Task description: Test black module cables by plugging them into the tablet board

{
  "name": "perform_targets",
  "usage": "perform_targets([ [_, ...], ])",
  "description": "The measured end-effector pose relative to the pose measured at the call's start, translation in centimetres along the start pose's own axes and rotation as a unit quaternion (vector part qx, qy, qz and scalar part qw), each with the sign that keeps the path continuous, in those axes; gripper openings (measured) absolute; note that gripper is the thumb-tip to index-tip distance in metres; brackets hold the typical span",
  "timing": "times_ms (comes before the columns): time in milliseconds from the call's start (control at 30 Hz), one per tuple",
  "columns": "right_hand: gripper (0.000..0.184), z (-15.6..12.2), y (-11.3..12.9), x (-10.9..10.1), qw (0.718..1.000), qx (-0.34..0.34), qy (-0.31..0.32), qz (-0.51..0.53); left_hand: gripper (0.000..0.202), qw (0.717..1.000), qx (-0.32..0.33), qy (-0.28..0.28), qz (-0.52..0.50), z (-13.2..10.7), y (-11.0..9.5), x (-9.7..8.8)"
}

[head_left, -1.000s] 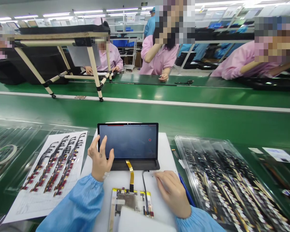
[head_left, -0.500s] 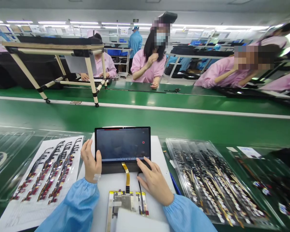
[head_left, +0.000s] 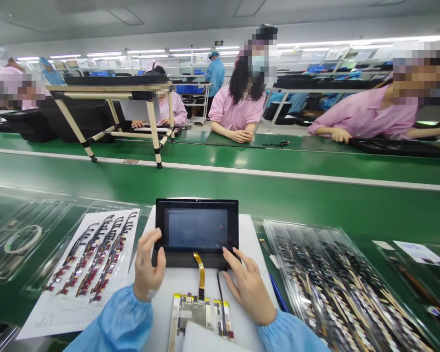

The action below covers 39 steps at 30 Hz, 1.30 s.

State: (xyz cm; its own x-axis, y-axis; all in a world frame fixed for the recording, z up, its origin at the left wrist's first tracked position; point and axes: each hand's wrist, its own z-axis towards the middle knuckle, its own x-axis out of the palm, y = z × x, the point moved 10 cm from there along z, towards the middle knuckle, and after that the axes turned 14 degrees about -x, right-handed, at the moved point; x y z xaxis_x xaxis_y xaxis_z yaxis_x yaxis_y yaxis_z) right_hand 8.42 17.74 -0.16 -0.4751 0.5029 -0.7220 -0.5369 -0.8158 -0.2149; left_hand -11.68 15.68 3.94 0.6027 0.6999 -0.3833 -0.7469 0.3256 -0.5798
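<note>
A black-framed tablet screen stands tilted up on a white foam board, its display lit dark grey with a small red dot. My left hand is at the screen's left edge, fingers apart and holding nothing. With fingers spread, my right hand reaches to the screen's lower right corner. A gold flex cable runs from below the screen to a circuit board nearer me. Beside it a thin black cable leads to the board's right side. White foam covers the board's lower part.
Small cable assemblies lie in rows on a paper sheet at left. On the right, a clear tray holds many flex cables, with a blue pen beside it. A pipe-framed stand and co-workers in pink are across the green bench.
My view has shifted left and up slightly. The picture on the screen has shrunk to a smaller area. The co-worker opposite has lowered a raised hand to the bench.
</note>
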Motion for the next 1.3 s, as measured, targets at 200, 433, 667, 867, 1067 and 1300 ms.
perform_targets([
  [200, 0.026, -0.1, -0.1, -0.3, 1.000, 0.006, -0.009, 0.015, 0.028, 0.940, 0.113, 0.314, -0.075, -6.1, -5.3, 2.8],
  [433, 0.034, 1.9, 0.1, 0.3, 0.999, 0.003, 0.014, 0.048, 0.024, 0.922, 0.185, 0.338, -0.032, -11.9, -5.5, 4.6],
  [667, 0.035, 4.5, 2.5, 3.2, 0.985, -0.088, 0.073, 0.128, 0.030, 0.918, 0.226, 0.317, -0.078, -11.4, -6.2, 3.8],
  [867, 0.035, 4.4, 2.7, 3.9, 0.985, -0.095, 0.068, 0.129, 0.030, 0.926, 0.225, 0.291, -0.082, -10.7, -6.7, 3.5],
  [1067, 0.040, 2.8, -0.7, 0.7, 0.989, -0.001, -0.070, 0.132, 0.029, 0.925, 0.215, 0.299, -0.094, -11.0, -6.3, 3.6],
  [1300, 0.040, 0.5, -4.0, 0.2, 0.977, 0.133, -0.120, 0.112, 0.028, 0.929, 0.201, 0.292, -0.109, -9.9, -6.8, 3.1],
])
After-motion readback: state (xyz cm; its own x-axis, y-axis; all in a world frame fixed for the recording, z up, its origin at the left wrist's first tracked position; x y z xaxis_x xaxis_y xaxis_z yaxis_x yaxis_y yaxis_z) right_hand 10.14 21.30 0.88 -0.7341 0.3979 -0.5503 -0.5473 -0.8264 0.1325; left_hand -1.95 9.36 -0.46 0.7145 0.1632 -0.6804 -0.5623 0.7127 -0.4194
